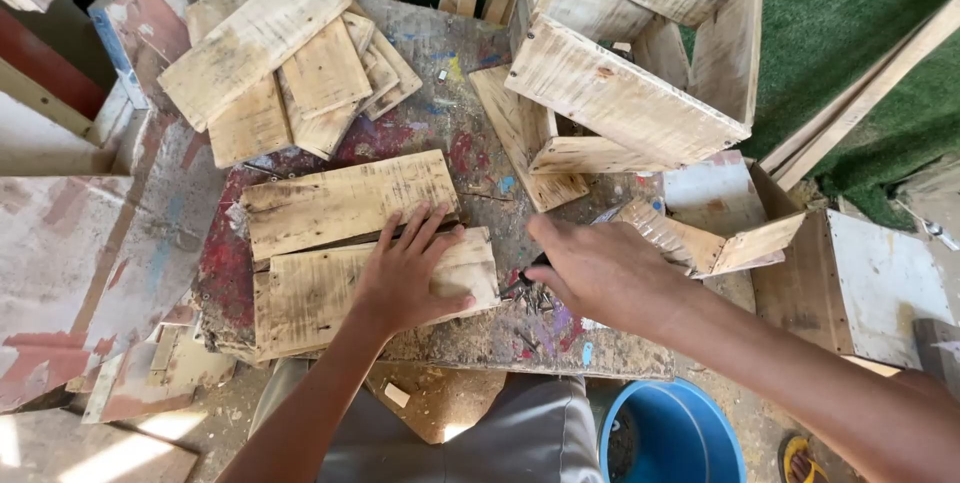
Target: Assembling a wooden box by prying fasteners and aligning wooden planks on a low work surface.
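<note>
Currently left hand (408, 278) is pressing flat, fingers spread, on two planks (345, 248); right hand (598, 268) is pinching nails (530, 295) off the tabletop (450, 123); planks look unjoined, assembled crate (640, 53) sitting behind.

Two pale, weathered rectangular wooden planks (345, 243) lying flat side by side on the paint-stained workbench, long edges nearly touching, small dark metal nails (535, 301) scattered loose just right of them

Head cam, looking steeply down, close over workbench (470, 103).
</note>
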